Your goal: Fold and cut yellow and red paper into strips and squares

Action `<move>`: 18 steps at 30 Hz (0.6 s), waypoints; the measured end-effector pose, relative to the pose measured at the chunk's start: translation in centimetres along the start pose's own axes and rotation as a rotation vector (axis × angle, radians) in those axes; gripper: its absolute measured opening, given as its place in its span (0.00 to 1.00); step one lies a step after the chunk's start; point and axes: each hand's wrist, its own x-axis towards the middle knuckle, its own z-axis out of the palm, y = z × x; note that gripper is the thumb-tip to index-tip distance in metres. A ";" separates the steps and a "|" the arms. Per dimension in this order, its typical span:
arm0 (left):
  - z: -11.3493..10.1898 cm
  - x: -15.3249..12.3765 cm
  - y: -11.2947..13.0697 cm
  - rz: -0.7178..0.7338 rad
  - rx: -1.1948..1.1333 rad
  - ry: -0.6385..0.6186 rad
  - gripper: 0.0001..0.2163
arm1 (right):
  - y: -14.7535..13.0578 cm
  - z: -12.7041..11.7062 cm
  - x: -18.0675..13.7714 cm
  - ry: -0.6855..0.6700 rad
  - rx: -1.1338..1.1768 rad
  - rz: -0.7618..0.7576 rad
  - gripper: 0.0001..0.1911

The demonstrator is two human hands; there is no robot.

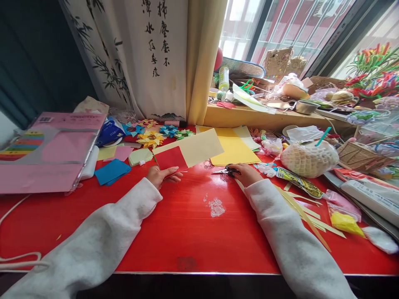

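Note:
My left hand pinches the near edge of a sheet of paper, red on its folded-over side and cream on the other, lying on the red table. My right hand rests on the table with its fingers closed round the black handles of small scissors, whose blades point left. Both arms wear pale fleece sleeves. A stack of yellow paper sheets lies just beyond the scissors.
A pink plastic paper pack lies at the left, with blue paper squares beside it. Several folded paper stars sit near the curtain. Cut paper strips, a netted round fruit and packets crowd the right. The windowsill is cluttered.

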 end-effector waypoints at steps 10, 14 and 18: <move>0.1 -0.2 0.9 -0.011 0.002 0.012 0.08 | 0.1 -0.5 -0.9 -0.034 -0.020 -0.014 0.16; -0.2 0.0 1.1 -0.018 -0.038 0.053 0.08 | -0.9 -1.0 -1.0 0.123 -0.053 -0.165 0.16; -0.9 0.2 1.0 0.039 -0.074 0.064 0.08 | -1.5 -1.7 -1.1 0.354 -0.122 -0.221 0.21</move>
